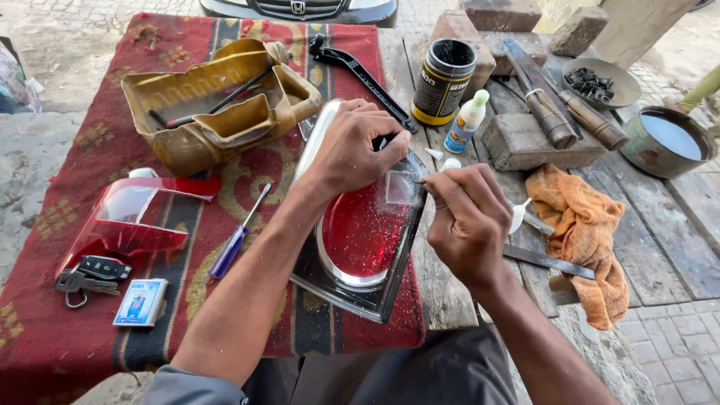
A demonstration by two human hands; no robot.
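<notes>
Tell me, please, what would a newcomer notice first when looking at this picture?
At the centre, the left hand presses on a red tail-light lens dusted with pale specks, while the right hand holds a thin tool to a small clear piece on it. They lie on a red patterned cloth over a wooden table. Behind them is a cut-open yellow jug serving as a tool tray; to the right lies an orange rag.

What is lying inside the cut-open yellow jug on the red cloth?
Inside the yellow jug lies a thin dark rod-like tool, slanting across the opening, on a dark, grimy floor. The jug's walls hide the rest of the inside.
</notes>
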